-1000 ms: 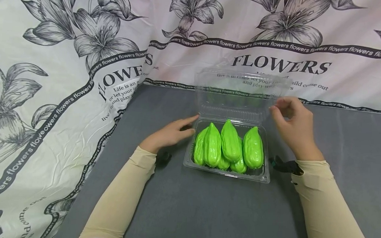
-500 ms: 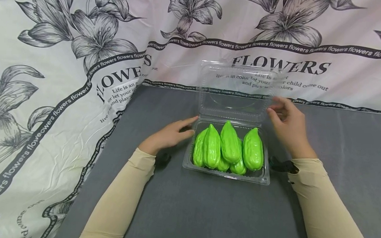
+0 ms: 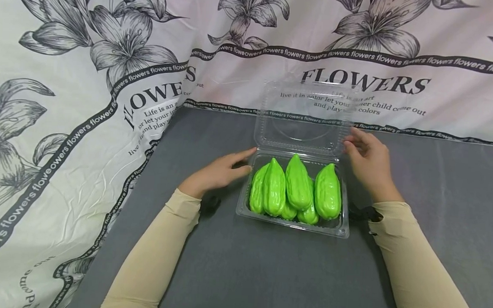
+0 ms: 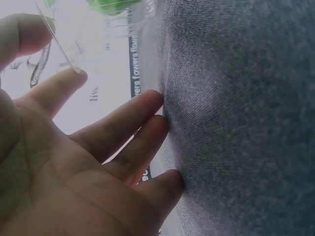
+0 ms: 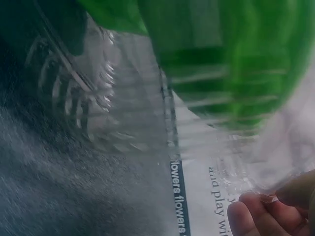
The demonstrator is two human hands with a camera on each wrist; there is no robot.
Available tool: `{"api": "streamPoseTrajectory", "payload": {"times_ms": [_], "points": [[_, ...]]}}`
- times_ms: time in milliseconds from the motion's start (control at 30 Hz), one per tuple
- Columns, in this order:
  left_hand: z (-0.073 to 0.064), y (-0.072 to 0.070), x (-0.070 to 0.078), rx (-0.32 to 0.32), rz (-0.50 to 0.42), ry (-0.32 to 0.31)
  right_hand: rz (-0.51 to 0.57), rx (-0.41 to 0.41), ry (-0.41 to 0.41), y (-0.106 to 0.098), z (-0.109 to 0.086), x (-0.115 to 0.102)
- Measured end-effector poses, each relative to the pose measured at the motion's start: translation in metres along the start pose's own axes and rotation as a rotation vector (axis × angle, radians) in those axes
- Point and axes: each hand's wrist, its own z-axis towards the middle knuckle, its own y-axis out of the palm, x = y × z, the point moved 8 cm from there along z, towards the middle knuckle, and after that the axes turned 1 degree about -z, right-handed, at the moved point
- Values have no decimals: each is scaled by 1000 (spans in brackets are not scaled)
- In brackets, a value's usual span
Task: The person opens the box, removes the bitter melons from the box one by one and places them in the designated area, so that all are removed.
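Note:
A clear plastic clamshell box [image 3: 293,227] sits on the grey table with its lid [image 3: 298,128] raised at the back. Inside lie several glossy bright green bitter melons [image 3: 299,183], some on top of others. My left hand [image 3: 213,174] is at the box's back left corner, fingers extended; in the left wrist view its thumb and index fingertip [image 4: 78,74] touch the clear rim, while the other fingertips rest on the cloth. On the other side, my right hand [image 3: 370,165] pinches the lid's right edge low down, as the right wrist view shows thumb and fingers [image 5: 240,216] together there.
Grey cloth [image 3: 267,272] covers the table in front of and beside the box. A white flower-printed fabric [image 3: 241,76] hangs close behind the lid, and another stretch of it [image 3: 68,134] runs along the left side.
The lid has tilted farther back, and my right hand has shifted a little left along with its edge. My left hand and the melons stay where they were.

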Motion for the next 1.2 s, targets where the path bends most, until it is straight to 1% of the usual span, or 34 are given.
{"api": "streamPoseTrajectory", "payload": {"times_ms": [233,500,733,1000,1200], "points": [[-2,-3,0,-15,4,10,27,-26,40,6,-1,8],[-1,-3,-1,-24,-4,26,50,-28,101,10,0,20],[-2,-3,0,-32,-11,29,90,-75,163,16,-1,27],[-1,0,-1,-45,-11,30,76,-120,224,18,-7,36],[-1,0,-1,-48,-14,35,78,-151,242,21,-8,43]]}}
